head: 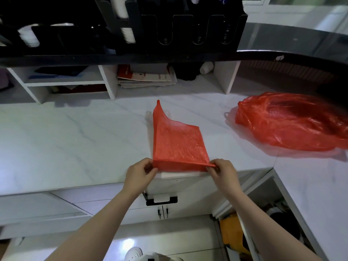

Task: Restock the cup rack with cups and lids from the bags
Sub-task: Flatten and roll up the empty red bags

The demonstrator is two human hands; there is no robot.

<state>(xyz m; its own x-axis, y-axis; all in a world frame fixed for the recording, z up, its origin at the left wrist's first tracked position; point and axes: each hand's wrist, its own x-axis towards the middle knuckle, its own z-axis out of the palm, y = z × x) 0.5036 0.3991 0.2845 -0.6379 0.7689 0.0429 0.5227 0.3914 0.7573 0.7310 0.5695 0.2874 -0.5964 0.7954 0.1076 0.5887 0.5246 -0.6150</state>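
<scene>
A flattened red plastic bag [177, 142] lies on the white marble counter [75, 140], folded flat with one handle pointing away from me. My left hand [140, 173] pinches its near left corner and my right hand [223, 171] pinches its near right corner, at the counter's front edge. A second red bag [290, 121], bulging with something dark inside, lies at the right. The black cup rack [169, 29] stands on the raised ledge at the back; white cups [30, 36] show in its left slots, and a white stack [128, 34] in a middle slot.
White cubby shelves [105, 80] under the ledge hold papers [148, 78] and a white bottle [207, 67]. A drawer with a black handle [162, 200] sits below the counter edge. An open cabinet [263, 223] at the lower right holds a yellow item.
</scene>
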